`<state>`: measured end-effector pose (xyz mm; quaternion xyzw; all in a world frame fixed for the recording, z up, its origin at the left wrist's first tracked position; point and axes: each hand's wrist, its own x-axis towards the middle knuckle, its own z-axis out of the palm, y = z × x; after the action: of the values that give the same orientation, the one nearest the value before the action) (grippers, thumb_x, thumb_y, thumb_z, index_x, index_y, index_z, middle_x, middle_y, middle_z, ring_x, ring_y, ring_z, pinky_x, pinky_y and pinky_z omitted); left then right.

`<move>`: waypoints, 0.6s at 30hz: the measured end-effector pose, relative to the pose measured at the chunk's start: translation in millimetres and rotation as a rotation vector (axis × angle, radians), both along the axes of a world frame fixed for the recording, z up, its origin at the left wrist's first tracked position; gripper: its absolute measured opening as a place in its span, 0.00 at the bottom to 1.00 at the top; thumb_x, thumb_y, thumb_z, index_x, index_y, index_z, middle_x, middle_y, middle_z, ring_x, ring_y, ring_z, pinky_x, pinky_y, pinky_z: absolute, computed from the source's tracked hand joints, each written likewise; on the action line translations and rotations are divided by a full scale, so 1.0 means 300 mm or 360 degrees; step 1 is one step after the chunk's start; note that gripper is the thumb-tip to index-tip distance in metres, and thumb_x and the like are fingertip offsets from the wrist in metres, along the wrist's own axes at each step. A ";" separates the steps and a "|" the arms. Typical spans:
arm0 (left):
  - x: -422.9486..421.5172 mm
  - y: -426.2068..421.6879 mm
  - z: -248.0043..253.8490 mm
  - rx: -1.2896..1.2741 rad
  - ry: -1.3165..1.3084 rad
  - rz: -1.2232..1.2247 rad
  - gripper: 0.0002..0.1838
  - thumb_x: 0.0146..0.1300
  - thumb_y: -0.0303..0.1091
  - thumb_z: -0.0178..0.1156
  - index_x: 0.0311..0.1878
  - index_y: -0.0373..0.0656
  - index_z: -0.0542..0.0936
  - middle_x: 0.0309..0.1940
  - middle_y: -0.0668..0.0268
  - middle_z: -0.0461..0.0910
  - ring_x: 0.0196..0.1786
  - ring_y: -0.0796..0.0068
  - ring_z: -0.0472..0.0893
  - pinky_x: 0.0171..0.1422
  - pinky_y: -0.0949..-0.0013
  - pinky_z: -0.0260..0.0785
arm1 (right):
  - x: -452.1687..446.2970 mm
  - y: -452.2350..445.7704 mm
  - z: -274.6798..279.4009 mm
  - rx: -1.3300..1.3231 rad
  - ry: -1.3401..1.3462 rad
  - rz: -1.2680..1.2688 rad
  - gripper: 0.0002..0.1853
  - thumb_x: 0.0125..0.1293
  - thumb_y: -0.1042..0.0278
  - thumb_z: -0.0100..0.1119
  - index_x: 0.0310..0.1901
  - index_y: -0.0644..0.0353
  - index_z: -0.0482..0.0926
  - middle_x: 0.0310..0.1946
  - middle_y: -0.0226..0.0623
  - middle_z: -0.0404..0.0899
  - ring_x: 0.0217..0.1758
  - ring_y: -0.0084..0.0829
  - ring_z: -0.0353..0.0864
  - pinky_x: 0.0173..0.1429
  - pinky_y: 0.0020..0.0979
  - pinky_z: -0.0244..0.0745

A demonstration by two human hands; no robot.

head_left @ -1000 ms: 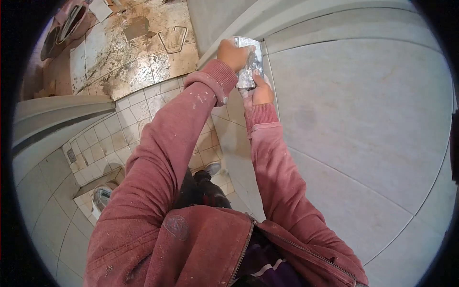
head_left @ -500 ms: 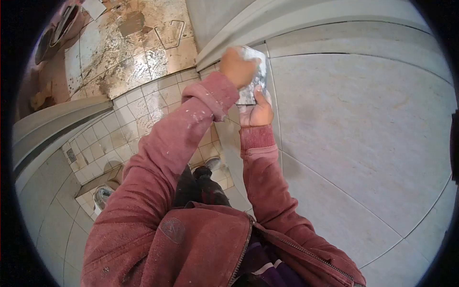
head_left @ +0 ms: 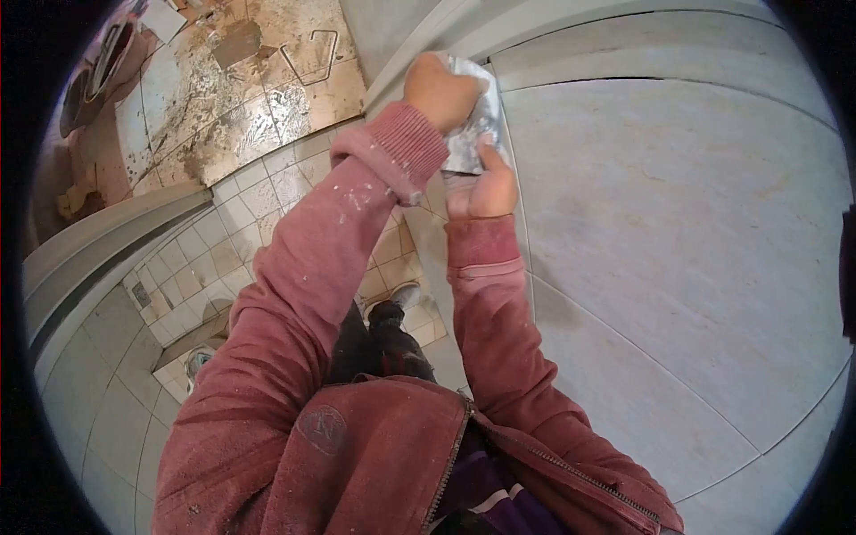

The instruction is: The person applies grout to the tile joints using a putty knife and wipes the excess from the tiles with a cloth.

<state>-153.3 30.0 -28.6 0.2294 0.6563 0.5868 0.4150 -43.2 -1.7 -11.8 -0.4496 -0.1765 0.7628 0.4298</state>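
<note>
In the head view, a flat silvery plate smeared with white paste is held against the pale tiled wall, near the frame edge. My right hand grips its lower end, thumb on the upper face and the fingers out of sight beneath. My left hand is closed in a fist over the plate's upper left part. Whatever it holds, if anything, is hidden by the knuckles. White smears mark the left sleeve.
Large pale wall tiles fill the right side. A raised doorway frame stands at left. Beyond the small floor tiles lies a wet, dirty floor with a bent metal rod and a piece of cardboard. A shoe shows below.
Both hands and the plate sit slightly higher in view. My left hand has moved up along the plate and is now more clearly a fist; the right keeps its grip.
</note>
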 end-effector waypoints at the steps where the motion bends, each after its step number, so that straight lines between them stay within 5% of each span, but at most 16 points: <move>1: -0.003 0.027 -0.025 -0.0016 -0.0079 0.0022 0.11 0.42 0.28 0.62 0.23 0.28 0.75 0.19 0.55 0.76 0.20 0.69 0.76 0.23 0.68 0.66 | -0.003 0.004 0.024 0.0008 0.0009 -0.0001 0.19 0.62 0.73 0.45 0.54 0.70 0.62 0.51 0.45 0.68 0.54 0.41 0.68 0.59 0.47 0.64; 3: 0.000 0.020 0.026 -0.0086 -0.0194 0.0007 0.15 0.38 0.30 0.62 0.25 0.24 0.74 0.22 0.46 0.77 0.26 0.57 0.79 0.31 0.63 0.70 | -0.009 0.002 0.067 0.0020 -0.0063 0.0002 0.19 0.62 0.73 0.44 0.55 0.69 0.61 0.52 0.45 0.67 0.55 0.42 0.68 0.60 0.47 0.62; 6: 0.033 0.025 -0.067 0.0164 -0.0207 0.0076 0.15 0.38 0.30 0.61 0.25 0.24 0.74 0.22 0.46 0.77 0.26 0.56 0.80 0.30 0.62 0.70 | 0.013 -0.007 0.034 0.0074 0.0040 0.0043 0.19 0.62 0.72 0.44 0.55 0.68 0.62 0.52 0.45 0.67 0.56 0.43 0.67 0.60 0.48 0.62; 7: 0.048 0.047 -0.096 0.0030 0.0108 0.0223 0.14 0.38 0.31 0.61 0.23 0.25 0.74 0.20 0.47 0.77 0.24 0.57 0.79 0.28 0.62 0.70 | 0.014 -0.006 0.036 0.0115 0.0079 0.0087 0.20 0.62 0.71 0.43 0.55 0.68 0.61 0.53 0.46 0.67 0.57 0.44 0.67 0.60 0.48 0.61; 11: -0.029 0.019 0.106 -0.0183 -0.0128 -0.0046 0.13 0.37 0.31 0.60 0.18 0.27 0.74 0.18 0.46 0.76 0.23 0.56 0.79 0.28 0.61 0.70 | -0.014 0.023 0.028 -0.0039 -0.0015 -0.0031 0.20 0.62 0.72 0.43 0.55 0.68 0.62 0.53 0.46 0.67 0.57 0.44 0.67 0.60 0.48 0.61; 14: -0.007 0.017 0.000 -0.0147 0.0054 -0.0012 0.12 0.38 0.30 0.60 0.18 0.27 0.74 0.18 0.46 0.76 0.22 0.56 0.78 0.27 0.60 0.69 | -0.016 0.015 0.024 -0.0029 -0.0030 -0.0099 0.18 0.62 0.72 0.43 0.54 0.69 0.63 0.51 0.46 0.69 0.55 0.44 0.69 0.60 0.48 0.62; 15: 0.016 0.019 -0.027 0.0216 0.0102 0.0175 0.13 0.39 0.31 0.62 0.19 0.28 0.75 0.19 0.46 0.76 0.23 0.56 0.79 0.28 0.60 0.69 | -0.007 0.010 0.005 0.0012 0.0015 -0.0059 0.17 0.62 0.72 0.43 0.52 0.69 0.64 0.50 0.46 0.69 0.54 0.44 0.70 0.59 0.48 0.63; 18: -0.002 0.022 -0.071 -0.0088 -0.0033 0.0057 0.14 0.39 0.33 0.64 0.20 0.28 0.76 0.21 0.46 0.77 0.25 0.55 0.79 0.31 0.61 0.70 | 0.003 -0.003 -0.017 -0.0114 -0.0065 -0.0091 0.16 0.62 0.72 0.44 0.51 0.69 0.66 0.48 0.45 0.71 0.52 0.43 0.71 0.58 0.47 0.64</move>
<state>-154.0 36.6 -50.0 0.1999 0.6719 0.5781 0.4175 -42.4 -2.6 -16.8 -0.4852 -0.1449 0.7467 0.4314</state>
